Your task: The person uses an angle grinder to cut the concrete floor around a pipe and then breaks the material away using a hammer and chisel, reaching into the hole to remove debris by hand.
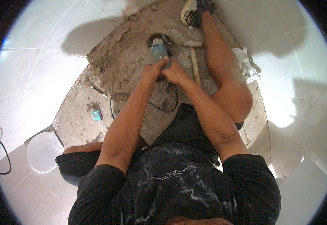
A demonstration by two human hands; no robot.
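An angle grinder (159, 52) with a teal body points away from me, its head over a dark round hollow (167, 39) in the rough concrete floor. My left hand (154, 70) and my right hand (175, 72) are both closed around its rear end, close together. Its disc cannot be made out. From beneath my hands a black cord (177, 98) loops back across the floor toward my left forearm. To the right of the grinder lies a hammer (194, 62) with a wooden handle, its head pointing away from me.
My bent right leg (223, 63) flanks the hammer. A teal tape measure (96, 115) and a dark, pen-like stick (99, 91) lie to the left. Crumpled white plastic (246, 66) rests by the right tiled wall (283, 67). A round white object (43, 153) stands at lower left.
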